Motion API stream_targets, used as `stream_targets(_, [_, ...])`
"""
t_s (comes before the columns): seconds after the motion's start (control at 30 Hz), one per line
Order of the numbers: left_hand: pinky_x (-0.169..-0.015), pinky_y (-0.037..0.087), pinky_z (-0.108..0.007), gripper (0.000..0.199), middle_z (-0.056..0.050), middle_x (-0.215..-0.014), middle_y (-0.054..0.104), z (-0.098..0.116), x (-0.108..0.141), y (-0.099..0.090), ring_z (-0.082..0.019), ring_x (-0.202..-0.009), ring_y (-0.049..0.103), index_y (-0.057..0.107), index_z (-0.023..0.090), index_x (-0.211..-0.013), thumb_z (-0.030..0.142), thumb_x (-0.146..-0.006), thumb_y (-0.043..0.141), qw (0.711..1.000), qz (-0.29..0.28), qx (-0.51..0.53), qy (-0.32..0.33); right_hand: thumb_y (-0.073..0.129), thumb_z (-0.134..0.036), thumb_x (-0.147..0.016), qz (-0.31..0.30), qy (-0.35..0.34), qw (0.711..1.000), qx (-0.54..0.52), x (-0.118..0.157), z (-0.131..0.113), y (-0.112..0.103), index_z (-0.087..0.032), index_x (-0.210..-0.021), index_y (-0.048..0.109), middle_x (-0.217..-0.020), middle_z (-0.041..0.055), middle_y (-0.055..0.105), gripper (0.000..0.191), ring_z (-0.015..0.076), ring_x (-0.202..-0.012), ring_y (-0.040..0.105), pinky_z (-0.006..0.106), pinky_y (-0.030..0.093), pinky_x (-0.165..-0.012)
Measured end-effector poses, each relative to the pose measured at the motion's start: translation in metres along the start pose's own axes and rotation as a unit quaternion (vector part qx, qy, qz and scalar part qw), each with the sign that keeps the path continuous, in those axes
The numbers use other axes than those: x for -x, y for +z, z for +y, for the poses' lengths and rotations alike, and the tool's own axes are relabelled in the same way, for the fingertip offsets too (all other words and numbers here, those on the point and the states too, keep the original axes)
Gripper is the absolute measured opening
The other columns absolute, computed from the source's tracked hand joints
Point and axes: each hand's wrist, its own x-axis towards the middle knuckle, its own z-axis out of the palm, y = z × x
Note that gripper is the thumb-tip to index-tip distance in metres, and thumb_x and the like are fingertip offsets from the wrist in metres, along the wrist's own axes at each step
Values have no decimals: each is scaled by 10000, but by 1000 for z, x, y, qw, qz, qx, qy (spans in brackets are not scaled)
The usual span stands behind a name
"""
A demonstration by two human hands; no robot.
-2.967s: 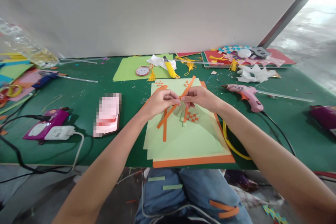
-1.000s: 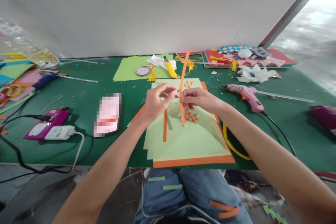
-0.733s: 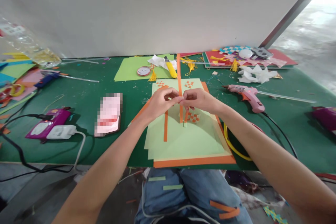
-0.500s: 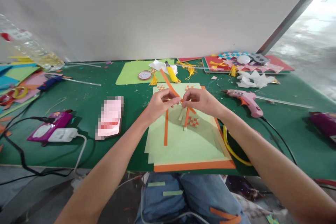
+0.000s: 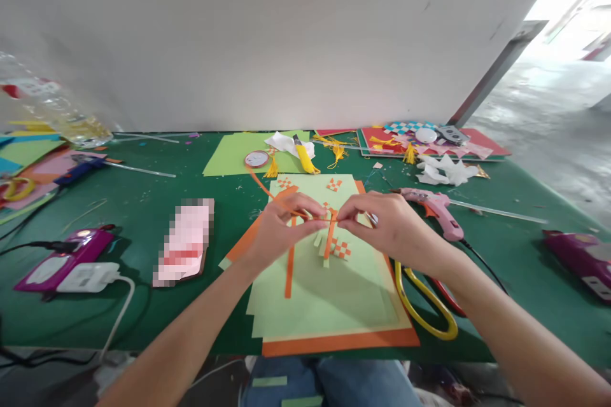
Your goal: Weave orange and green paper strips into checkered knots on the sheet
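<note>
Over a stack of pale green paper, my left hand and my right hand pinch a small weave of paper strips between fingertips. Orange and pale green ends hang below the fingers. A long orange paper strip curves up and left out of my left hand. Another orange strip lies on the paper under the left wrist. Small orange-and-green checkered pieces, one near the hands and one at the stack's top, rest on the sheets. The fingers partly hide the weave.
Yellow-handled scissors lie beside my right forearm. A pink glue gun is further right, with its cord trailing. A phone and a purple power strip sit left. Behind are a yellow cutter and yellow tassels.
The view has tilted up, so the table sits lower. My hands have turned the woven piece, and the long orange strip now trails further left, lower over the left hand.
</note>
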Motion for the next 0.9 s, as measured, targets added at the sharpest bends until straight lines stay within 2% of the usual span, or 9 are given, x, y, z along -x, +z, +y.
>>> stream_targets(0.1, [-716,525,-273,92,-37,-837,709,11,-1,7,-149,-780,650,722,194,-824,210,-751,775,997,-64,-44,-16,582,-159,-876,12,-29,999,35,10,-5,-1,-204,-814,648,-748,-19,692,101,115,-681,581,232,426,-664])
stream_targets(0.27, [-645,522,-269,57,-41,-728,712,22,-2,16,-153,-703,654,707,180,-739,186,-774,751,995,-85,-40,25,541,-200,-906,23,-49,996,72,20,-11,-8,-228,-861,640,-795,4,707,113,145,-712,615,273,476,-701])
stream_targets(0.37, [-640,530,-273,49,-50,-752,722,19,0,15,-157,-707,665,710,185,-767,154,-774,747,994,-97,-26,38,557,-328,-911,33,-9,994,102,35,0,-17,-254,-953,637,-929,28,722,117,182,-837,663,307,503,-751])
stream_targets(0.47, [-634,528,-261,72,-47,-779,725,13,4,14,-147,-712,665,713,196,-802,140,-773,747,995,-91,-17,24,518,-437,-914,72,92,974,193,66,19,-19,-260,-1008,619,-907,44,711,224,215,-779,678,338,513,-666])
stream_targets(0.5, [-630,530,-258,73,-46,-784,726,10,4,14,-144,-707,665,712,196,-801,142,-770,749,996,-86,-6,12,506,-461,-911,59,111,964,236,78,26,-17,-250,-1019,613,-924,59,707,260,234,-782,679,355,512,-645])
stream_targets(0.63, [-628,554,-265,70,-51,-799,738,-1,7,15,-155,-716,693,707,186,-785,140,-760,753,995,-71,61,-38,434,-404,-931,-14,104,946,307,117,43,1,-211,-995,613,-983,123,687,271,283,-843,667,410,529,-664])
stream_targets(0.73, [-612,569,-270,65,-62,-824,746,-6,9,16,-153,-672,704,709,170,-784,125,-759,748,990,-69,96,-75,416,-420,-943,-7,123,945,302,130,51,14,-201,-1114,564,-1026,119,656,314,271,-894,663,416,553,-720])
stream_targets(0.83, [-595,576,-265,69,-69,-819,750,-7,11,15,-148,-636,701,710,157,-779,107,-752,749,989,-66,102,-82,400,-411,-952,0,164,940,300,138,62,19,-208,-1207,514,-1093,125,634,346,282,-973,650,449,547,-800])
stream_targets(0.9, [-578,580,-261,67,-72,-810,752,-7,12,14,-153,-639,702,714,156,-773,105,-748,749,990,-63,97,-85,435,-441,-932,-5,154,943,296,143,68,19,-231,-1235,517,-1122,120,635,378,296,-1001,643,460,544,-812])
